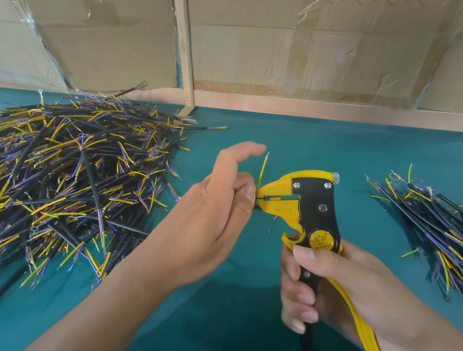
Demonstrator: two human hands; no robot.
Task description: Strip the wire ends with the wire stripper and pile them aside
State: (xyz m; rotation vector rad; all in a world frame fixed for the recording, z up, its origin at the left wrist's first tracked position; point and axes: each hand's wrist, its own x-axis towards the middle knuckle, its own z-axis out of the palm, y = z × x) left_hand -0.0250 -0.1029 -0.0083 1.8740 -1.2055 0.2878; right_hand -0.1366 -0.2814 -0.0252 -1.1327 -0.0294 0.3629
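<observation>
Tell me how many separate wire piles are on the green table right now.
2: a large pile on the left of the table, and a smaller pile on the right. Either may extend past the frame.

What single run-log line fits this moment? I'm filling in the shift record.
step: stripping | left hand: feeding wire into jaws | right hand: gripping wire stripper | big pile left | small pile right

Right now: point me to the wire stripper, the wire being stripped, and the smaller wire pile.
wire stripper (314,209), head view, on its black head plate.
yellow wire (262,168), head view, on the insulated stretch sticking up beside the stripper's nose.
smaller wire pile (442,226), head view, on the black sheaths mid-pile, right of the stripper.
</observation>
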